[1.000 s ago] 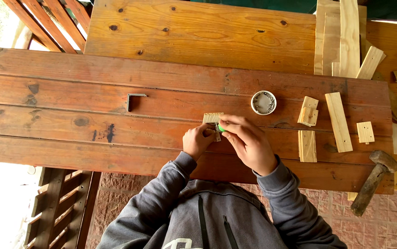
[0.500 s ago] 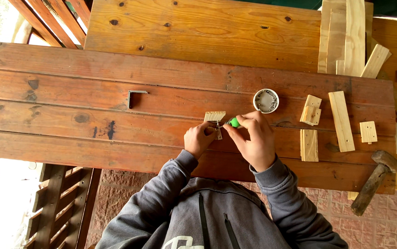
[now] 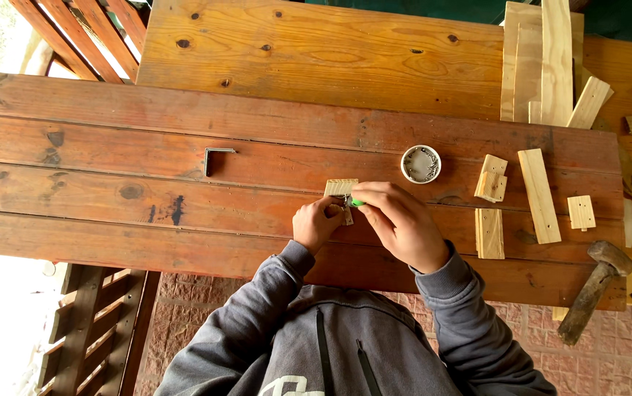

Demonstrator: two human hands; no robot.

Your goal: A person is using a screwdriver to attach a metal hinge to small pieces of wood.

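Small wooden block (image 3: 341, 188) sits mid-bench, at nine o'clock from the round tin (image 3: 420, 163); left hand (image 3: 317, 224) pinches it firm (good, keep it flat); right hand (image 3: 402, 222), closed on a green-tipped tool (image 3: 356, 202), should press square.

Washing in soft, even daylight; blowing out to white glare at the far left edge. Casting only faint shadows beneath the hands. Staying sharp throughout, bending slightly at the edges.

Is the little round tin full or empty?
Not empty: the round tin sits open and upright on the workbench, with small metal pieces inside.
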